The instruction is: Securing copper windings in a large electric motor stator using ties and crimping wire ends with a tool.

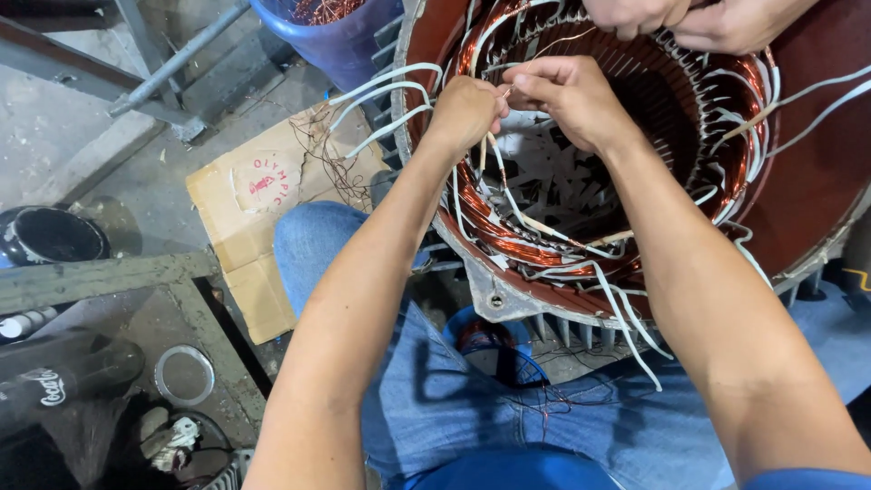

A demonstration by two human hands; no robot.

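A large electric motor stator (817,181) with a dark red housing and copper windings (508,240) lies in front of me, its open bore facing up. My left hand (464,111) and my right hand (562,95) meet over the near-left rim, both pinching a thin white-sleeved wire end (504,89) that rises from the windings. Several white insulation sleeves (386,95) stick out around the rim. Another person's hands (699,20) work at the far rim.
A blue bucket (336,41) of copper wire scraps stands at the back. A flattened cardboard piece (263,209) lies on the concrete floor at left. My knees in blue jeans (318,240) are under the stator. A dark bottle (63,377), a metal ring (184,374) and a black pot (45,236) are at far left.
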